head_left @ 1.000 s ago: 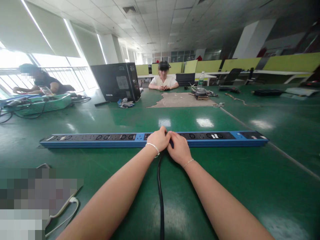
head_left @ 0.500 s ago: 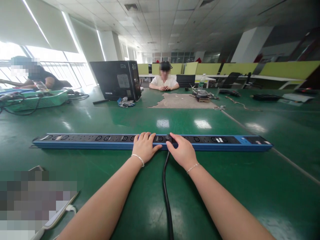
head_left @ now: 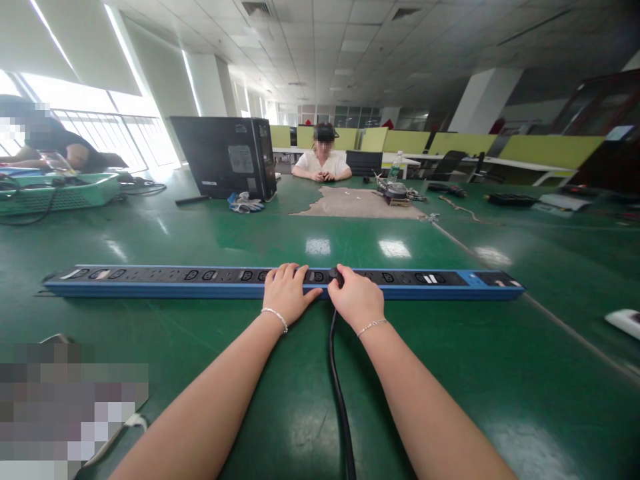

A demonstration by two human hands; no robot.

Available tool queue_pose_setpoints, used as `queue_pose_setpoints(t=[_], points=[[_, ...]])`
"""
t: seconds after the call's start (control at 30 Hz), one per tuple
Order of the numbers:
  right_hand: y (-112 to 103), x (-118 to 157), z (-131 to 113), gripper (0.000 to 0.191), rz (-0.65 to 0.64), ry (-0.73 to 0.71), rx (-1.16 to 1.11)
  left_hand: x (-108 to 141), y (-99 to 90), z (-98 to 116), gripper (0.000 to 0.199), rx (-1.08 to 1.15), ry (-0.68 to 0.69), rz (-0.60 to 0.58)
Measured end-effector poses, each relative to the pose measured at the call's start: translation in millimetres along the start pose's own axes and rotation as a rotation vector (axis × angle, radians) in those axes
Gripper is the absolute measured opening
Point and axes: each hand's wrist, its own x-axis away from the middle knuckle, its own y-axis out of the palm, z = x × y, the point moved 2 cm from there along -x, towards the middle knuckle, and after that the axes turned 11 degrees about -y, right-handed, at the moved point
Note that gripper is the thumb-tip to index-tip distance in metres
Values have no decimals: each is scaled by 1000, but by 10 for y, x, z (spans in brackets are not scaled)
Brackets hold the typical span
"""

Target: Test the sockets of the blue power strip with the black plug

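Observation:
A long blue-and-black power strip (head_left: 165, 279) lies crosswise on the green table, its row of sockets facing up. My left hand (head_left: 285, 293) rests over the middle of it, fingers across the top and thumb along the near edge, gripping it. Just to the right, my right hand (head_left: 357, 297) is closed on a black plug (head_left: 335, 275) at one of the sockets. The fingers partly cover the plug, and how deep it sits cannot be made out. From the plug a thick black cable (head_left: 340, 400) runs down the table toward me.
A black computer case (head_left: 220, 157) stands at the back left with gloves (head_left: 245, 203) before it. Farther left is a green basket (head_left: 95, 190) of cables. Across the table sits a person (head_left: 321, 160); another person (head_left: 55, 143) is at far left. A bottle (head_left: 395, 167) stands behind.
My right hand has closed more tightly around the plug, its fingers now curled. My left hand stays on the power strip. The view has turned slightly right, bringing in a white object at the right edge.

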Motion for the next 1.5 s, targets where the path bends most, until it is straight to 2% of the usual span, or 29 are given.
queue_pose_setpoints(t=[0.2, 0.4, 0.5, 0.67, 1.13, 1.23, 1.37, 1.4, 1.5], points=[[41, 32, -21, 45, 32, -74, 62, -3, -3, 0, 56, 22, -23, -15], [86, -52, 38, 35, 114, -24, -74, -7, 10, 9, 58, 46, -52, 0], [84, -96, 46, 33, 73, 29, -31, -5, 13, 10, 58, 45, -56, 5], [87, -128, 42, 35, -25, -52, 20, -6, 8, 4, 58, 55, -40, 5], [162, -67, 37, 36, 62, -13, -84, -7, 2, 6, 61, 53, -58, -2], [5, -83, 11, 36, 143, -16, -126, -6, 7, 7, 61, 62, -68, -2], [-395, -136, 87, 37, 395, 6, -287, -8, 9, 8, 61, 69, -59, -5], [-450, -152, 151, 37, 376, 25, -372, -9, 8, 8, 61, 70, -55, -7], [-445, -159, 458, 33, 170, 200, -665, -12, 1, 6, 61, 73, -56, -17]])
